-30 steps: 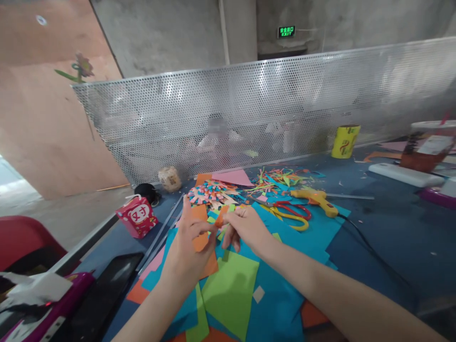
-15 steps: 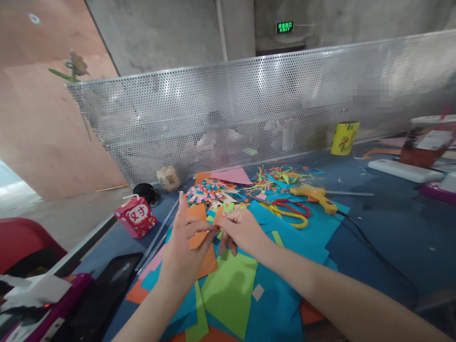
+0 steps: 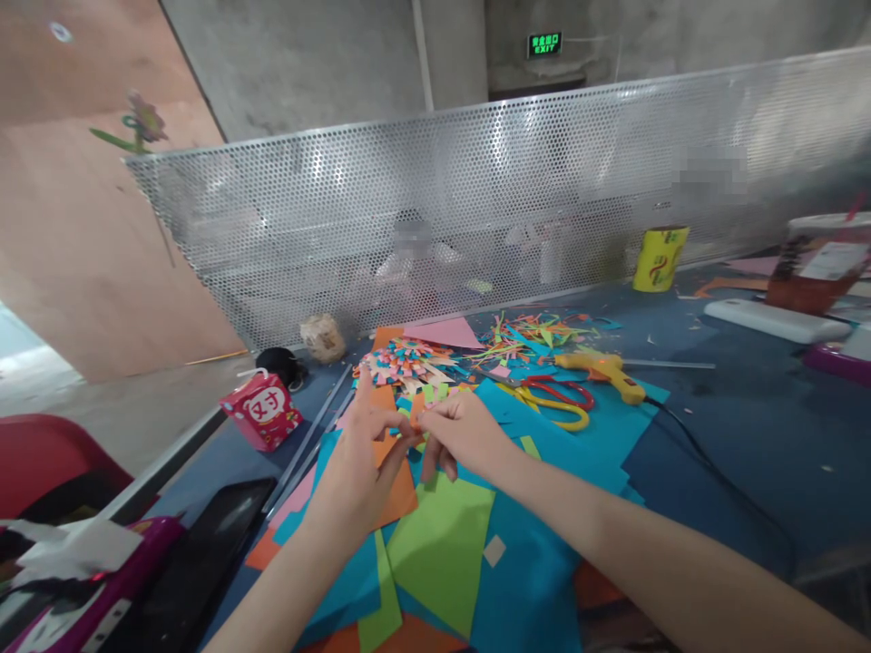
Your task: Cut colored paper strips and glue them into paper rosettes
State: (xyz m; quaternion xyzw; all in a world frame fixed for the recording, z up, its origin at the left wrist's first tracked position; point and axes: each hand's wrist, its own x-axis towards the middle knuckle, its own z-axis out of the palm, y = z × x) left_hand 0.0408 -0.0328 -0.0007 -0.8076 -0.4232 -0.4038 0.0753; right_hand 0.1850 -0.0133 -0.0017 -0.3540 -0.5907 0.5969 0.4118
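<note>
Shifted slightly rightward, my left hand point(image 3: 357, 467) nears the small orange paper strip point(image 3: 417, 410) pinched in my right hand point(image 3: 469, 433), just beyond a green sheet point(image 3: 445, 544); left grip, I cannot tell. Uneven pressure could crease the strip, slack fingers drop it.

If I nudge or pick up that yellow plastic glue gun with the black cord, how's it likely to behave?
The yellow plastic glue gun probably won't roll, since it lies on its side. Lifting it would likely drag the black cord trailing from its handle. Pushing it might also shift the blue paper sheet under its handle.
</note>
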